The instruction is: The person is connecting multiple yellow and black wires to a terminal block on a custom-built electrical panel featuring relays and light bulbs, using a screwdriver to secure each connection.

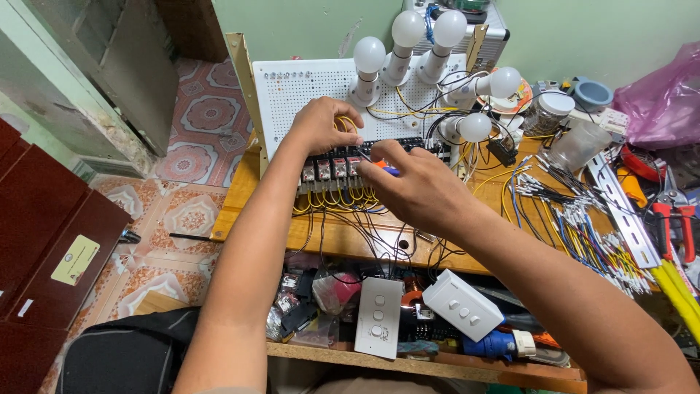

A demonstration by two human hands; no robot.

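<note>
**Both hands at the relay row on a wired practice board**

A row of small relays (pixel 332 169) sits along the lower part of a white perforated board (pixel 306 91), which stands tilted on the wooden tabletop (pixel 240 197). Yellow wires (pixel 328 197) loop out below the relays and black wires trail toward the tabletop's near edge.

The left hand (pixel 321 124) rests on the board just above the relays, its fingers (pixel 348 120) curled shut around a loop of yellow wire. The right hand (pixel 415 186) comes in from the right, fingers closed on a small screwdriver (pixel 386 169) with an orange and blue handle; its tip points at the right end of the relay row, though whether it touches a terminal cannot be told.

Five white light bulbs (pixel 408 29) stand in sockets across the top and right of the board. To the right, a bundle of cut wires (pixel 576 219) in blue, black and yellow lies spread on the tabletop, beside a perforated metal rail (pixel 620 211) and red-handled pliers (pixel 674 226). A clear plastic cup (pixel 580 144) and a pink plastic bag (pixel 663 102) sit further back.

On the shelf below lie two white switch plates (pixel 379 317), one flat, one tilted. Patterned floor tiles (pixel 189 138) show to the left.
</note>
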